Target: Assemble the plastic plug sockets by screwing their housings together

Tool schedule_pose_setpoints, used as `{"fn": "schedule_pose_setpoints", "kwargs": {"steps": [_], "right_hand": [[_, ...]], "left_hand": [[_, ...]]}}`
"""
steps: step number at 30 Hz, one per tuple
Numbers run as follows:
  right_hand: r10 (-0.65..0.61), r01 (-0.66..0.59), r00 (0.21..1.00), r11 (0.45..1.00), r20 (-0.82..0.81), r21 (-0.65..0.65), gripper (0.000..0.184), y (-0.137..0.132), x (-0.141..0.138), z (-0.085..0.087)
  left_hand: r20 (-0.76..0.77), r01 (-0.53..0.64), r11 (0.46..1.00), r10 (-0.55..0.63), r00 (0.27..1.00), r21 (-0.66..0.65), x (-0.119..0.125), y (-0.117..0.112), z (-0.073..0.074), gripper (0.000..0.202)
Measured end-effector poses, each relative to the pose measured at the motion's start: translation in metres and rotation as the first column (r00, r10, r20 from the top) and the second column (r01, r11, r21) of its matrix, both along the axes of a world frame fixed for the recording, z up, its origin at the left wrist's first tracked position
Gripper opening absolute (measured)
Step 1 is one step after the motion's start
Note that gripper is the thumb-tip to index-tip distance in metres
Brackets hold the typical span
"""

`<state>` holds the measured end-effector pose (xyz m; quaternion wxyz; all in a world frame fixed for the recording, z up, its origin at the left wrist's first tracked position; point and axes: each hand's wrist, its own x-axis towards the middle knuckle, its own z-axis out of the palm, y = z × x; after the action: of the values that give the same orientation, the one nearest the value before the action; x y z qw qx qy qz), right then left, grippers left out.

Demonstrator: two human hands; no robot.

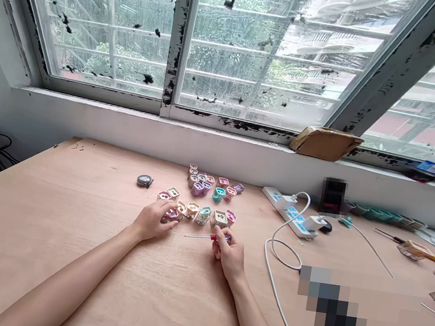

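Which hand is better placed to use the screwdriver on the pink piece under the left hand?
Right, probably: the right hand already pinches the red-handled screwdriver, while the left hand lies over the pink plastic piece, seemingly steadying it.

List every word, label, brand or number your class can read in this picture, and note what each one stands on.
Blue label on the plastic bottle: too small to read.
Blue markings on the white power strip: too small to read.
No other text is legible.

A brown parcel sits on the windowsill.
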<state>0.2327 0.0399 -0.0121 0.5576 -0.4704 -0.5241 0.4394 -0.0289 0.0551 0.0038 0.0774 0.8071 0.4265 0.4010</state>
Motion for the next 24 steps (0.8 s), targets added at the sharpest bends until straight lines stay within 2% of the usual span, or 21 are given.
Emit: {"fn": "schedule_pose_setpoints", "kwargs": {"steps": [9, 17, 21, 24], "right_hand": [[-0.012, 0.011, 1.000, 1.000, -0.007, -0.012, 0.057, -0.001, 0.000, 0.002], [-0.003, 0.002, 0.999, 1.000, -0.043, -0.023, 0.058, -0.001, -0.001, 0.002], [-0.007, 0.006, 0.999, 1.000, -0.054, -0.027, 0.057, -0.002, -0.001, 0.003], [-0.018, 0.017, 0.998, 1.000, -0.065, -0.013, 0.058, -0.001, 0.000, 0.002]], "left_hand": [[0.088, 0.041, 0.994, -0.032, 0.996, -0.106, -0.005, 0.001, 0.001, 0.028], [0.130, 0.034, 0.978, -0.007, 0.992, -0.204, -0.009, 0.001, 0.002, 0.042], [0.134, 0.103, 0.967, -0.072, 0.988, -0.235, -0.012, -0.004, 0.005, 0.056], [0.084, 0.127, 0.960, -0.109, 0.990, -0.249, -0.016, -0.010, 0.009, 0.050]]}}
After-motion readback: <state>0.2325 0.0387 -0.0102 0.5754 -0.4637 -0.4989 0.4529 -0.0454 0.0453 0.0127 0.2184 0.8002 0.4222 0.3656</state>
